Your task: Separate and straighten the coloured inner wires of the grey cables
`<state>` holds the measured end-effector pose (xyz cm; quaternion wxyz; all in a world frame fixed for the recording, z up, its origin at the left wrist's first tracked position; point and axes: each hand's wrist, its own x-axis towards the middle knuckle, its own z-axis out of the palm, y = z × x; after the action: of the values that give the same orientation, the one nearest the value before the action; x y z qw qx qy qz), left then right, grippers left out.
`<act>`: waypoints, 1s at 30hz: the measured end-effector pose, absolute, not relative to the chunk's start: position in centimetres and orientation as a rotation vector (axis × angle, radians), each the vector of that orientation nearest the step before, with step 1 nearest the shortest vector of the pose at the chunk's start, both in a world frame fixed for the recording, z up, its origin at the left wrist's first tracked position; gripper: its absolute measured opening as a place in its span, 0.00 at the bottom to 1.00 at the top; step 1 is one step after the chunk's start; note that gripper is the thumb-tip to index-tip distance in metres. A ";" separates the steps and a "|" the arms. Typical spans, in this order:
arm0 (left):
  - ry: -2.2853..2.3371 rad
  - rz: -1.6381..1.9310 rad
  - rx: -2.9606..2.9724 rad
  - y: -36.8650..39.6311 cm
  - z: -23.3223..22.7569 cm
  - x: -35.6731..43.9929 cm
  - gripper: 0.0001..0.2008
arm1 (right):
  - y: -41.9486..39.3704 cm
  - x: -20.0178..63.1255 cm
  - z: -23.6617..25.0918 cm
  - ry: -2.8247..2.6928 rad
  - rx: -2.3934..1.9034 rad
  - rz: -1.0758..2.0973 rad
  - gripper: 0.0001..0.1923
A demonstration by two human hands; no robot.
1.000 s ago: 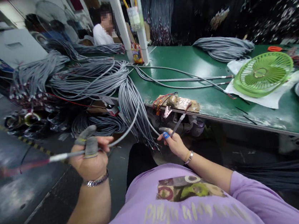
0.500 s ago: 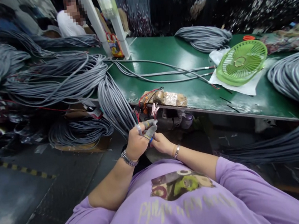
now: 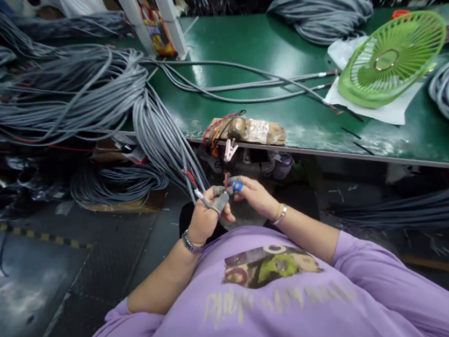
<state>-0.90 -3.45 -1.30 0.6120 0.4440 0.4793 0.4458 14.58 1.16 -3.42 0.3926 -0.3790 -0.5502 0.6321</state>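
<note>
Both hands meet on one stripped grey cable end below the green workbench.
Left hand pinches the cable, running up-left toward the hanging bundle; right hand, fingertips closed, works its coloured wires.

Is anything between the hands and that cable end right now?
Nothing visible. The left hand grips the gray cable just below its stripped end, and the right hand pinches the thin wires sticking out of it.
</note>
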 end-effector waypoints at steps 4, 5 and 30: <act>1.116 0.978 0.984 -3.7 -1.8 -0.7 0.18 | 1.2 14.9 -1.4 -1.370 -0.956 1.519 0.14; 1.110 0.978 0.989 -3.7 -1.9 -0.6 0.18 | 1.2 14.9 -1.1 -1.372 -0.958 1.493 0.13; 1.134 1.002 0.928 -3.3 -0.5 0.1 0.16 | 1.6 14.7 -0.2 -1.408 -0.908 1.539 0.15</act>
<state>0.10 -3.26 -0.47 0.6313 0.4055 0.4955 0.4376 14.68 1.58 -0.23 0.4201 -0.3621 -0.5616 0.6140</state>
